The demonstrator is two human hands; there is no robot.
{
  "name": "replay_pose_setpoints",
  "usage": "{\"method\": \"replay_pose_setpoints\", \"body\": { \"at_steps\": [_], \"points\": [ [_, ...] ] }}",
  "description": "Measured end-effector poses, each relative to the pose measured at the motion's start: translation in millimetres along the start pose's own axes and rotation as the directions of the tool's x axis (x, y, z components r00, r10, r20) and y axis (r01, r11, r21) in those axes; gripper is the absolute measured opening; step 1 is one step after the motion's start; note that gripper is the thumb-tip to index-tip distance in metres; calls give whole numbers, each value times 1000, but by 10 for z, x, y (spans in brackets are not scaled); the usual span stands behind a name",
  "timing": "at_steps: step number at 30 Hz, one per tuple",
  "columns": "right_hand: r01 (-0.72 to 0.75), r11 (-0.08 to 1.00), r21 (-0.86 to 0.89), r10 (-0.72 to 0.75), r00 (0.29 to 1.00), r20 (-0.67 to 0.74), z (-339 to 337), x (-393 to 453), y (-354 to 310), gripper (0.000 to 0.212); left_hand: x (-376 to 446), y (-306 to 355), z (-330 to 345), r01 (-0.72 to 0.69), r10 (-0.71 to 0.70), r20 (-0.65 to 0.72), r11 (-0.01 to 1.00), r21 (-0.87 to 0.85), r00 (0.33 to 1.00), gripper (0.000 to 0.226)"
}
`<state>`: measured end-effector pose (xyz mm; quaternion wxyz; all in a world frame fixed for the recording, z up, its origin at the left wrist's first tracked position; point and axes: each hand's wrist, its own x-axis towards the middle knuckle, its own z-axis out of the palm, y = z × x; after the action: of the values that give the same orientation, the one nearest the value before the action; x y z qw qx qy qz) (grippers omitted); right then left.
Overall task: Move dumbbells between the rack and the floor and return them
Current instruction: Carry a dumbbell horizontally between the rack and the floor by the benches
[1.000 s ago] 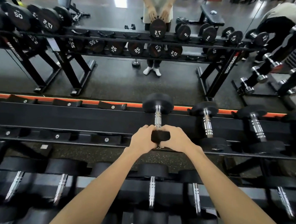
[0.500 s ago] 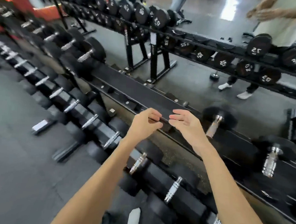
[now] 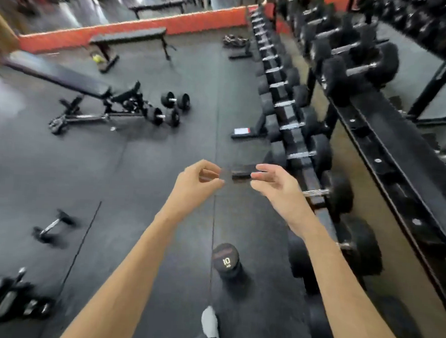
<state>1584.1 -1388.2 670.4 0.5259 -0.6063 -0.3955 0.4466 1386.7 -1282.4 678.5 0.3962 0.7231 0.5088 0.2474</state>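
both empty: left hand [image 3: 200, 183] loosely curled, right hand [image 3: 276, 183] relaxed, holding nothing. left to right on floor [image 3: 138, 169]: small dumbbell [image 3: 52, 226], pair by bench [image 3: 169, 108], upright "10" dumbbell [image 3: 226, 260] (closest). rack [image 3: 375, 141] part filled; returns probably still pending.

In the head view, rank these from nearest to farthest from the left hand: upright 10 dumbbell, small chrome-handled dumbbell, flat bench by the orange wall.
1. Upright 10 dumbbell, below the left hand.
2. Small chrome-handled dumbbell, far left.
3. Flat bench, far end.
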Motion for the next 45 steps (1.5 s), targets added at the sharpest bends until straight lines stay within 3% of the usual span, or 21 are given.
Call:
{"method": "replay_pose_setpoints", "body": {
  "at_steps": [6, 14, 20, 26, 31, 39, 45],
  "points": [
    [30, 998, -55, -16, 971, 240, 1173, 168, -105, 31, -423, -518, -970, 122, -136, -211, 989, -78, 968, 17],
    [90, 988, -122, -19, 872, 489, 3034, 380, -319, 30, -1041, -1521, -2391, 254, -297, -422, 954, -157, 857, 17],
    [118, 976, -181, 14, 803, 596, 4313, 541, -373, 30, -1329, -2343, -3295, 320, -390, -504, 921, -222, 771, 17],
    [79, 972, -222, 93, 737, 669, 5367, 896, -236, 31, -1122, -3026, -3879, 377, -484, -518, 875, -304, 705, 18],
    [122, 959, -255, 119, 645, 755, 6543, 1692, -217, 33, -541, -3661, -4564, 415, -567, -573, 824, -386, 592, 20],
    [144, 946, -292, 169, 547, 820, 8058, 2930, -378, 40, 144, -4460, -5607, 454, -706, -627, 701, -550, 331, 24],
    [101, 951, -294, 197, 533, 823, 9529, 3657, -113, 44, 804, -5553, -6431, 471, -749, -620, 646, -601, 236, 34]
  ]
}}
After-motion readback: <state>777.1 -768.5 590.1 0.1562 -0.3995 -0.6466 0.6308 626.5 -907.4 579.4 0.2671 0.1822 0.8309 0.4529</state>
